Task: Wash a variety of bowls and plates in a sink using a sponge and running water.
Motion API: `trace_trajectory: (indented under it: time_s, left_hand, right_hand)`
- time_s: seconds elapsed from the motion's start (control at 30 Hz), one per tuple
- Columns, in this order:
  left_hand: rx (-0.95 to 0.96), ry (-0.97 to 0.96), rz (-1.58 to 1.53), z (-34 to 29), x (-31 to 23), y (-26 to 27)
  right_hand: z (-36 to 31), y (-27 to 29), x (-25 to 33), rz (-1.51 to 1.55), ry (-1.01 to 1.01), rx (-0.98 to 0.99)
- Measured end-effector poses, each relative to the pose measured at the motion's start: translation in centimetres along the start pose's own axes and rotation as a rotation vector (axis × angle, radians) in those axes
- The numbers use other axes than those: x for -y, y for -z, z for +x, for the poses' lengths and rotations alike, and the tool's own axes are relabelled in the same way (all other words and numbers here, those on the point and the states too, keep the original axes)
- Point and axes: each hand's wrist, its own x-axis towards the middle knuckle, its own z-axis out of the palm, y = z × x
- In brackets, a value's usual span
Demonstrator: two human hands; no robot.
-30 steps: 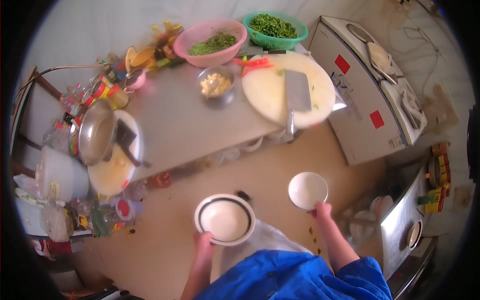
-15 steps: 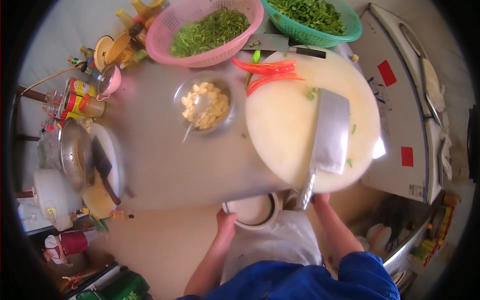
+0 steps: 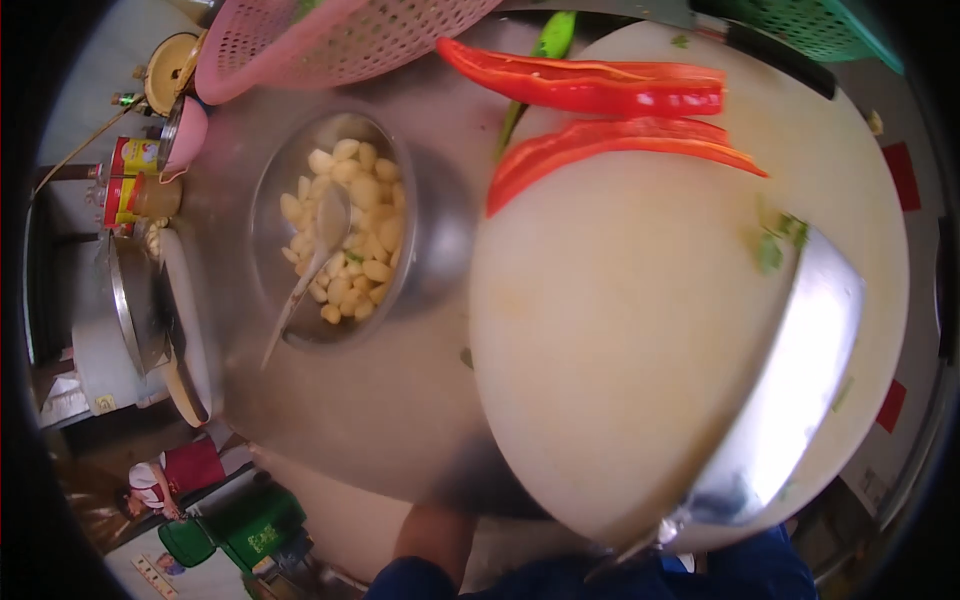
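Note:
My left forearm (image 3: 432, 538) in a blue sleeve reaches up to the near edge of the steel table (image 3: 340, 410); the hand itself is hidden beneath that edge. My right hand is out of sight. Just above lies a round pale chopping board (image 3: 630, 340) with a broad steel cleaver (image 3: 795, 385) resting on its right side, handle toward me. Two halved red chillies (image 3: 610, 115) lie on the board's far part. A steel bowl of peeled garlic cloves (image 3: 350, 225) with a spoon (image 3: 305, 285) in it stands to the left of the board.
A pink basket (image 3: 330, 40) and a green basket (image 3: 825, 30) stand at the table's far edge, with a green chilli (image 3: 540, 60) between them. Tins (image 3: 125, 185) and a lidded pan (image 3: 135, 300) crowd the left. A person (image 3: 160, 485) and a green bin (image 3: 250, 520) are on the floor at lower left.
The view has dropped much closer to the table. The two bowls I held and both my hands have gone out of sight below the table's near edge.

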Motion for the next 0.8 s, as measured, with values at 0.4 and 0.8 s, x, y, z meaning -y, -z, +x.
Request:
trace_trajectory:
  time_s: [0.4,0.8]
  left_hand:
    - [0.128,0.078,0.267,8.1,4.6,2.4]
    - [0.311,0.138,0.417,-4.8,0.8,18.8]
  right_hand:
    - [4.6,0.3,-3.5,-0.363,0.137,0.163]
    - [-16.9,3.7,-2.5,-0.810,0.382,0.261]
